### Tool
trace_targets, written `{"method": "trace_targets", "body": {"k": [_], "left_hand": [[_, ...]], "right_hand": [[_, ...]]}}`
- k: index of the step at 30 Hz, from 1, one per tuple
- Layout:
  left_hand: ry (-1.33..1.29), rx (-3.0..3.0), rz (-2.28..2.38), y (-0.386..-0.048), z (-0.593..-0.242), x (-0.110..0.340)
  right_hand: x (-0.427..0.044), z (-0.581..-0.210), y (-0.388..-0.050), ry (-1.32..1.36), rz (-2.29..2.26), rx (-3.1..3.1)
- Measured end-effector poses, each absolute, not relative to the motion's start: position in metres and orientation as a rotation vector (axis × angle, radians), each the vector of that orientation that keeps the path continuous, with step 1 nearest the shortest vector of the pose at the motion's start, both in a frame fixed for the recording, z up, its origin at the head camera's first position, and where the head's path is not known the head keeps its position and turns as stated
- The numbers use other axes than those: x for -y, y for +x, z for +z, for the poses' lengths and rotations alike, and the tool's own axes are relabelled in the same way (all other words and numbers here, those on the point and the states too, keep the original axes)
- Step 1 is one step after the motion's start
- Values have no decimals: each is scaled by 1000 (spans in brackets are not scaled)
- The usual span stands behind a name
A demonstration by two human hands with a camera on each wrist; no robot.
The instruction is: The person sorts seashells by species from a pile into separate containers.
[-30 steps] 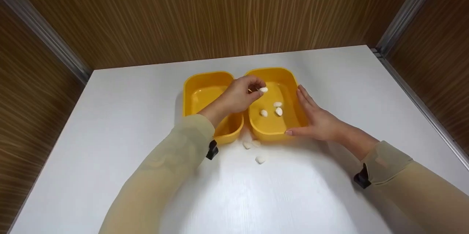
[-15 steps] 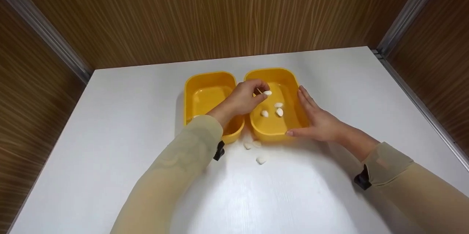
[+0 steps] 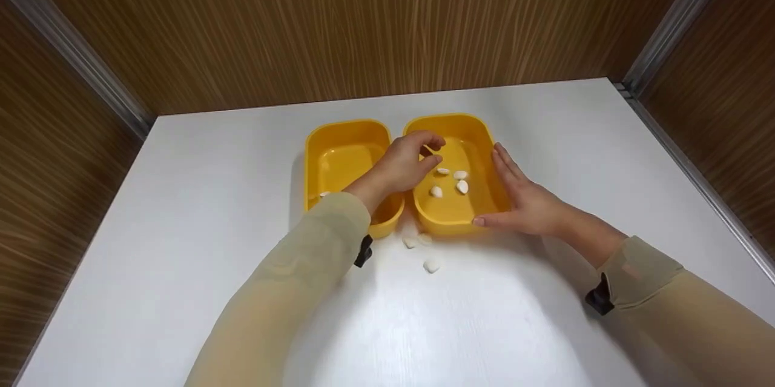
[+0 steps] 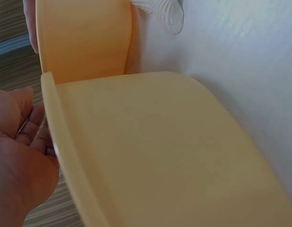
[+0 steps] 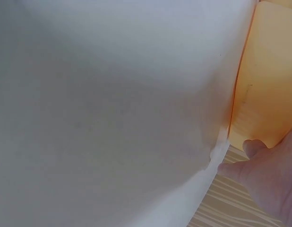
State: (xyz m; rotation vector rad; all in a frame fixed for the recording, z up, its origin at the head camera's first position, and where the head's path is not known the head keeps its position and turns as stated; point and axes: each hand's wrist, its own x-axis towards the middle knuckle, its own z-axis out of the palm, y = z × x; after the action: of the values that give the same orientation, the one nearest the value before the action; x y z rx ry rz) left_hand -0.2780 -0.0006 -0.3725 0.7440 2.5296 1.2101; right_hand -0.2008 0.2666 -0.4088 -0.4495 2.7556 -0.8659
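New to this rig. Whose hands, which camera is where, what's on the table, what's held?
No machine: a person works bare-handed, each hand being a grip. One picture is from the head, looking forward and down; the other two come from a camera on each wrist.

On the white table, the left yellow tray, partly hidden, shows one white shell-like piece. The right yellow tray beside it shows four, and three more lie on the table in front.

The left grip hovers over the right yellow tray, fingers loosely bent, nothing visibly held. The right grip rests against that tray's outer side.
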Motion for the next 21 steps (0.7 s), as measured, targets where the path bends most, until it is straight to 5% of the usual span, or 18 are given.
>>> {"method": "trace_targets", "body": {"k": [21], "left_hand": [[884,-2462,1307,-236,-304,20]], "right_hand": [[-269,-412,-205,-404,-871,-2741]]}}
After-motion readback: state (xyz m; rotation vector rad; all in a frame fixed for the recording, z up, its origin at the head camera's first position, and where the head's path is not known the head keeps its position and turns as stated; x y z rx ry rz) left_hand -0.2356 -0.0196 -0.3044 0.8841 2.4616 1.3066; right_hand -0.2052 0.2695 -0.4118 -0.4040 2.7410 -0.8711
